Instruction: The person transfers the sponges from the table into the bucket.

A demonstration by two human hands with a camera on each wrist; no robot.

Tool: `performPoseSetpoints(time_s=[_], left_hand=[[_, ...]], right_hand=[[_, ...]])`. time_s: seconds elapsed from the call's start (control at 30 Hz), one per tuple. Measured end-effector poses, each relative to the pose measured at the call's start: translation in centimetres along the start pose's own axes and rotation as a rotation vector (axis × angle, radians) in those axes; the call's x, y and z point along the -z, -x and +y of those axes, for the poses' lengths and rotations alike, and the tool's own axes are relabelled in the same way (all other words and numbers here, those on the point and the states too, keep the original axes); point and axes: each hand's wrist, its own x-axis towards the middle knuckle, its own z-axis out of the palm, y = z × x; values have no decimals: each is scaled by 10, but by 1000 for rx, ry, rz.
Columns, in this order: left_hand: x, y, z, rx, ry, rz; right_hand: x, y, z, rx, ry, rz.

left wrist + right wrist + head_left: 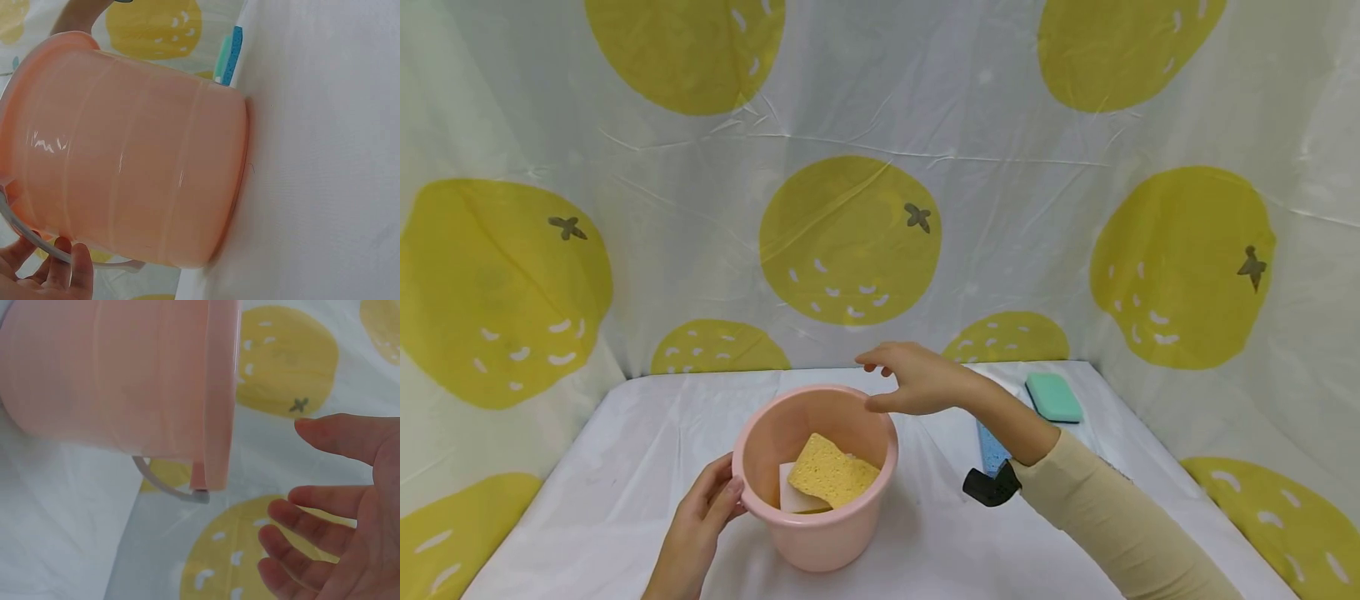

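Observation:
A pink bucket (823,542) stands upright on the white-covered table. My left hand (694,525) holds its left side at the rim; in the left wrist view the fingers (60,265) lie at the bucket's pale handle (37,240). Inside the bucket, a yellow sponge (823,471) rests partly over a white block (795,490), whose kind I cannot tell. My right hand (925,381) hovers by the far right rim with thumb and fingers spread apart. Nothing is in it, and the right wrist view shows a gap between the fingers (312,531) and the bucket.
To the right of the bucket lies a blue sponge (991,450), partly hidden by the right forearm. Behind it is a green sponge (1054,397) with a dark underside. A white curtain (1000,233) with yellow fruit prints hangs at the back and sides of the table (647,433).

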Motion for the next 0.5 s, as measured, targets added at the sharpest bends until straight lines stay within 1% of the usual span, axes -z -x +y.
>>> performPoseSetpoints(time_s=[0.13,0.33,0.5], left_hand=[[0,0,1,16,-10,2],[-1,-1,2,55,-24,6],[-1,0,2,43,-32,6]], right_hand=[[5,10,7,-25,-16,15],[11,27,22,-103,-46,36],[13,42,37,-137,-58,69]])
